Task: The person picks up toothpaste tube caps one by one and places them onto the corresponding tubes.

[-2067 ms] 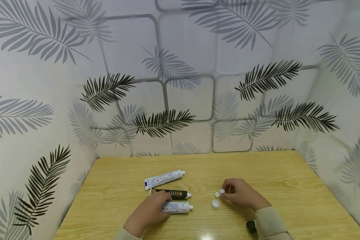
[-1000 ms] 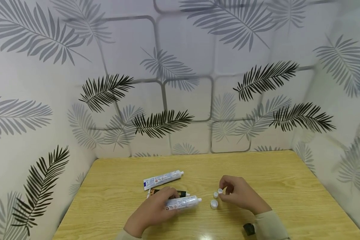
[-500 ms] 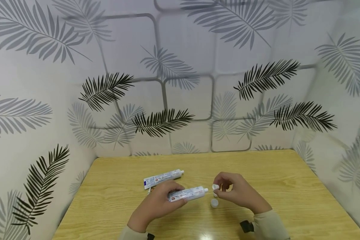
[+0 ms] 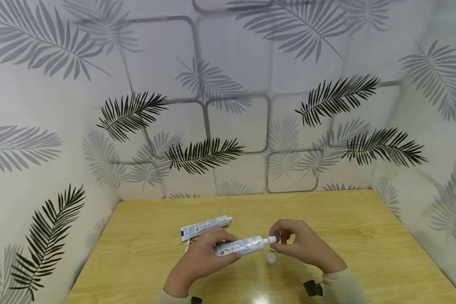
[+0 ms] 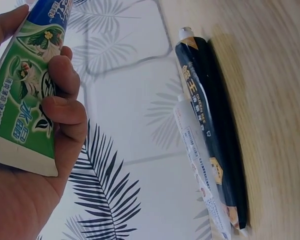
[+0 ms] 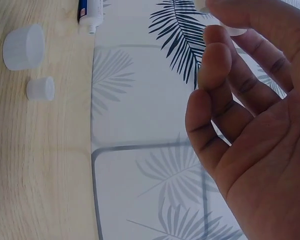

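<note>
My left hand (image 4: 199,258) grips a toothpaste tube (image 4: 245,246), raised with its nozzle towards the right. In the left wrist view the fingers curl round the tube's green and blue printed face (image 5: 27,90). Between thumb and fingertips, my right hand (image 4: 300,245) pinches a small white cap (image 4: 272,239) right at the tube's nozzle. The right wrist view shows that hand (image 6: 255,115) from the palm side, the cap mostly out of frame. Below it, a larger white cap (image 4: 271,258) and a small one (image 6: 40,89) stand on the table.
Two more toothpaste tubes lie on the wooden table (image 4: 346,219) beyond my left hand: a white one (image 4: 205,227) and a black one (image 5: 215,130), the latter mostly hidden by that hand in the head view. Leaf-patterned sheeting (image 4: 235,126) surrounds the table's back and sides.
My left hand has lifted the tube off the table and moved it right. My right hand has picked up a small cap and brought it to the nozzle.
</note>
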Tool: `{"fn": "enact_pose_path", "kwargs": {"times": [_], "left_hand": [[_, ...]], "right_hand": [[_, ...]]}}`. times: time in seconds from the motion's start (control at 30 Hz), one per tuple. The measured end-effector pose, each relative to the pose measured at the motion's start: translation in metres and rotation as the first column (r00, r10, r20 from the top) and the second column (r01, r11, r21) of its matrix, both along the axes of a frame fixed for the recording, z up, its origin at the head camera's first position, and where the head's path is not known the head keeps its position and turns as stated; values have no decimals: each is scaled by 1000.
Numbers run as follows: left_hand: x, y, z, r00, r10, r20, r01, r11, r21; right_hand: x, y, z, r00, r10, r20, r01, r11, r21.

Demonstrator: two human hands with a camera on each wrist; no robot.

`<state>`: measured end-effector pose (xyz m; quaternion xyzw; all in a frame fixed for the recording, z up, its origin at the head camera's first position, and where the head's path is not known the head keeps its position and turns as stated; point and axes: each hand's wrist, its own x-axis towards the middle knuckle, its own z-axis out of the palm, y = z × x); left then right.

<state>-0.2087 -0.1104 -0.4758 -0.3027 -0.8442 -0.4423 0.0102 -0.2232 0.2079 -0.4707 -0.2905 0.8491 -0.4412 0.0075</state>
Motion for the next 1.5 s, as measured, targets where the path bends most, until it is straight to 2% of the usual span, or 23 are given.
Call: {"fn": "enact_pose_path", "kwargs": {"times": [0.27,0.47,0.7,0.97,1.2,1.5], "left_hand": [[0,-2,0,999,2,-33,-3,1000,-10],[2,-5,0,1000,-14,-28,15,1000,25],[4,-6,1,999,-30,-34,31,999,30],[6,-4,3,1000,-14,25,14,1000,12],[7,-5,5,1000,-10,15,10,1000,13],[8,-3,4,999,-13,48,12,1000,24]], "right_hand": [[4,-2,5,999,32,-19,-32,999,-22],[5,-6,3,999,40,18,-40,999,-2],[6,-10,0,998,43,42,-44,999,19],[6,-16,-1,996,87,29,-88,996,17],[6,-15,0,994,100,35,-100,995,15],[8,-10,1,980,150,127,-154,988,18]]}}
